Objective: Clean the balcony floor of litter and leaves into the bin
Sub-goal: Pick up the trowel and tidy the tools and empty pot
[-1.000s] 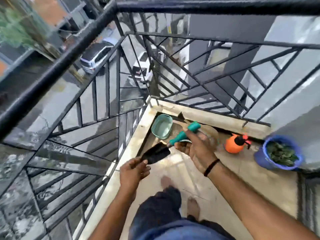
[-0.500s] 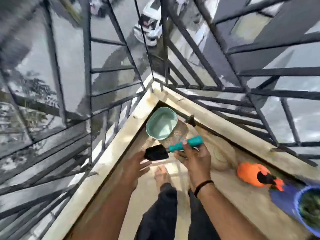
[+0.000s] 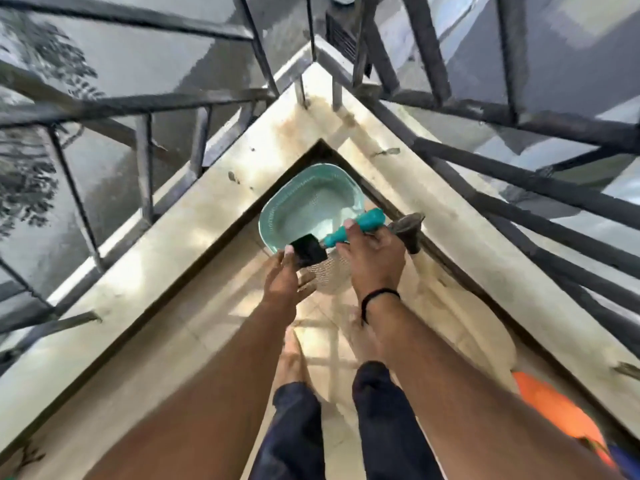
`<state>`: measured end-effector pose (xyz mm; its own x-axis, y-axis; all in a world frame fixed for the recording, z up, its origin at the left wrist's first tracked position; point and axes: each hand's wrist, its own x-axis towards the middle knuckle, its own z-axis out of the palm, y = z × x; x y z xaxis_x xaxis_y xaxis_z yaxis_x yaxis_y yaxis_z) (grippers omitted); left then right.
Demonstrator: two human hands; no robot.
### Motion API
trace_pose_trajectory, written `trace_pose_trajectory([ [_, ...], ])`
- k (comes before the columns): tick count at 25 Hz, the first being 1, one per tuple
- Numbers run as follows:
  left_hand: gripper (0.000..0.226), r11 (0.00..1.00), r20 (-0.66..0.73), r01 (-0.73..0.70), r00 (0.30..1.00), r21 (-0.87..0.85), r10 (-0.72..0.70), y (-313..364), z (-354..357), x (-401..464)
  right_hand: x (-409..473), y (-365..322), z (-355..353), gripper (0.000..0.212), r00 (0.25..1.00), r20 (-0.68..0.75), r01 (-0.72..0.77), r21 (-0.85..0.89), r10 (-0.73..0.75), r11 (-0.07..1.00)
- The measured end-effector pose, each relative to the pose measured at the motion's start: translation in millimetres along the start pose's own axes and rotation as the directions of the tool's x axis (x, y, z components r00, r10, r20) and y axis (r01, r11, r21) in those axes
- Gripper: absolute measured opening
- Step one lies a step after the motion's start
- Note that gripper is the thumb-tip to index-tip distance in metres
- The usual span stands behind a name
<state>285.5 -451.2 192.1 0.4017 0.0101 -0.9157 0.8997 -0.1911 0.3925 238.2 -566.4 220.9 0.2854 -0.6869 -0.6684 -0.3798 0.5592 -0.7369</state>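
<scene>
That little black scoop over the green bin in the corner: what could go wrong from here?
Whatever the scoop carries could miss the bin, since the blade sits at its near rim, not over the middle.

The bin stands tight against the ledge by open railings, so light leaves might blow through.

The left hand only touches the blade, so a tilt by the right hand could spill.

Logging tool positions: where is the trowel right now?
In the head view, centre: the trowel is over the teal bin in the balcony corner, right hand gripping its handle, left hand at its black blade.
</scene>
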Motion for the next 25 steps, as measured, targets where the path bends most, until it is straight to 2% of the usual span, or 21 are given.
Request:
trace_pose_trajectory([
  [4,0.026,1.0,0.023,0.024,0.999,-0.008,-0.023,-3,9,32,36,15,30,0.034,0.998,-0.044,0.035,-0.241,-0.046,0.97],
  [7,0.037,1.0,0.0,0.028,1.0,0.005,-0.028,2,11,56,53,24,53,0.034,0.996,0.033,0.088,-0.386,-0.082,0.918],
  [10,0.039,0.998,-0.031,0.051,0.998,0.025,-0.05,8,10,65,79,26,65,0.042,0.993,0.113,0.007,-0.424,0.046,0.906],
  [13,0.03,0.994,-0.035,0.079,0.996,0.07,-0.077,12,5,53,108,26,61,0.057,0.953,0.109,-0.22,-0.391,0.283,0.893],
  [16,0.043,0.992,0.018,0.065,0.998,0.11,-0.067,17,-3,35,116,7,50,0.053,0.913,0.209,-0.253,-0.379,0.349,0.89],
  [19,0.04,0.995,0.008,0.043,0.999,0.095,-0.044,24,-3,9,58,-51,46,0.01,0.909,0.218,-0.316,-0.193,0.355,0.929],
  [22,0.025,0.999,-0.038,0.004,0.999,0.049,-0.003,35,-1,-26,13,-65,37,0.018,0.907,0.21,-0.344,-0.132,0.365,0.93],
  [25,0.014,0.999,-0.017,-0.035,0.999,0.005,0.035,54,-14,-91,-56,-101,25,0.015,0.905,0.224,-0.325,-0.181,0.361,0.928],
])
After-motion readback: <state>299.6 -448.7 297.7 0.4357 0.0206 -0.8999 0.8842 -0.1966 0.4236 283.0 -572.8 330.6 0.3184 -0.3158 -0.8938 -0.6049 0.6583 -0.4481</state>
